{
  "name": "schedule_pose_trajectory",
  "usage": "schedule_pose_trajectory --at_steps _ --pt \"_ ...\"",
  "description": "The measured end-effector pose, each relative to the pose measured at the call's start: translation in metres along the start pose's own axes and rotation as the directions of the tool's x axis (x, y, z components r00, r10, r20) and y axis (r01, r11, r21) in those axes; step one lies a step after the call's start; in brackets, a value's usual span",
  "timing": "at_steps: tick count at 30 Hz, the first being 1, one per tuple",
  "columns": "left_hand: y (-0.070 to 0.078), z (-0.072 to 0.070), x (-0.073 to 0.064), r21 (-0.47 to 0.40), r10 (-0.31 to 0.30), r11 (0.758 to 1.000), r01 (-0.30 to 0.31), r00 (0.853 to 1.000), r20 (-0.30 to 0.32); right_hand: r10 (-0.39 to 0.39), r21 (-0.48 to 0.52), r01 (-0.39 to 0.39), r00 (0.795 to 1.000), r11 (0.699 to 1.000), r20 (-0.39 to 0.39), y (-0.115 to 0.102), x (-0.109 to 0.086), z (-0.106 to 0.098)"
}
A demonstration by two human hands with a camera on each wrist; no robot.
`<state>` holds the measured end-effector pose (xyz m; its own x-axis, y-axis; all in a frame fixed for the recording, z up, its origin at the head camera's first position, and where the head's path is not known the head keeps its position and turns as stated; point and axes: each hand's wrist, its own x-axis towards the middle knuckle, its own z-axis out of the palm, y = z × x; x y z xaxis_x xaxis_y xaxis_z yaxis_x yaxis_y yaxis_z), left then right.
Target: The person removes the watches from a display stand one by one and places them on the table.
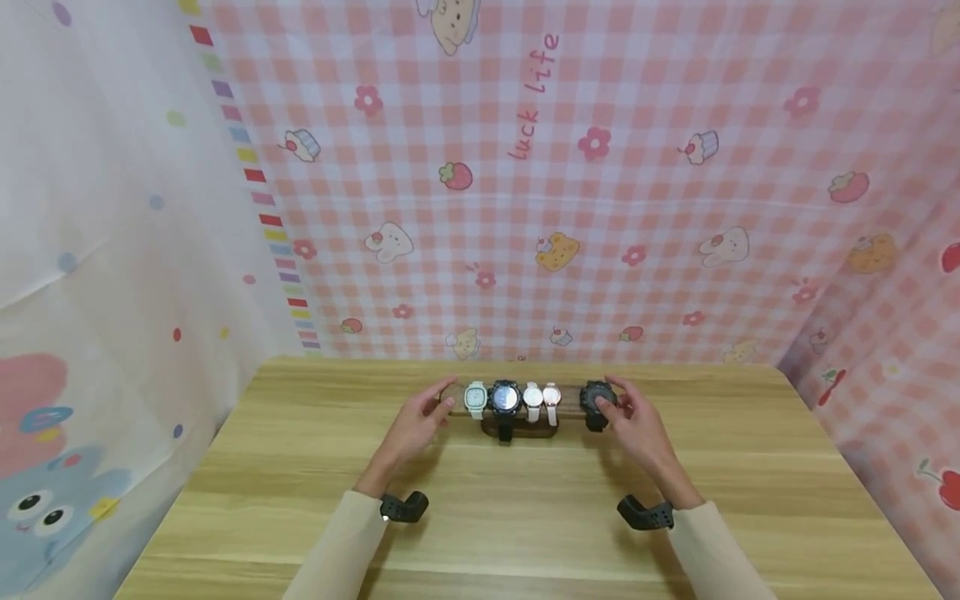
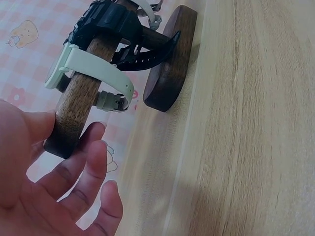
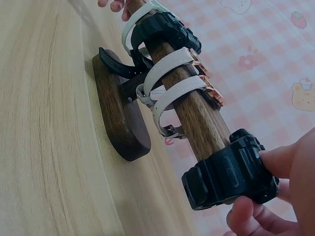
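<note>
A dark wooden watch stand [image 1: 570,402] has a horizontal bar above an oval base [image 3: 123,123]. My left hand [image 1: 415,425] holds the bar's left end between thumb and fingers. At the opposite end, my right hand [image 1: 639,429] pinches a chunky black watch [image 3: 229,172] that encircles the bar. Nearest the left hand sits a pale green square watch [image 2: 91,66]. Beside it is another black watch [image 1: 506,397], its strap end hanging toward the base. Two white-strapped watches [image 1: 533,397] with rose-gold cases sit side by side, a bare stretch of bar separating them from the right-hand watch.
The stand rests on a wood-grain table [image 1: 517,517], near its back edge. A pink checked cloth [image 1: 525,208] hangs behind, with a white patterned cloth [image 1: 135,250] on the left. Each wrist wears a black camera mount [image 1: 405,507].
</note>
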<state>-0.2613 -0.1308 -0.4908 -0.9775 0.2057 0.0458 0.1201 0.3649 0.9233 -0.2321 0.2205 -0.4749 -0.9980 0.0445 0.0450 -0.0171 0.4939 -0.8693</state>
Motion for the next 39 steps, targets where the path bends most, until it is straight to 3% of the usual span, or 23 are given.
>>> schedule_pose_trajectory --at_steps 22,31,39 --pt "0.001 -0.001 0.000 0.018 -0.032 0.999 0.032 0.999 0.005 0.007 0.127 0.005 0.996 0.992 -0.089 0.013 -0.003 -0.019" --pt "0.001 0.001 0.000 0.007 -0.013 1.000 0.013 1.000 -0.008 -0.014 0.077 0.021 0.995 0.997 -0.096 0.018 -0.016 -0.032" --pt "0.005 0.005 -0.001 0.008 -0.048 0.999 0.048 0.997 -0.053 -0.008 0.018 0.010 0.997 1.000 -0.080 0.018 -0.027 -0.042"
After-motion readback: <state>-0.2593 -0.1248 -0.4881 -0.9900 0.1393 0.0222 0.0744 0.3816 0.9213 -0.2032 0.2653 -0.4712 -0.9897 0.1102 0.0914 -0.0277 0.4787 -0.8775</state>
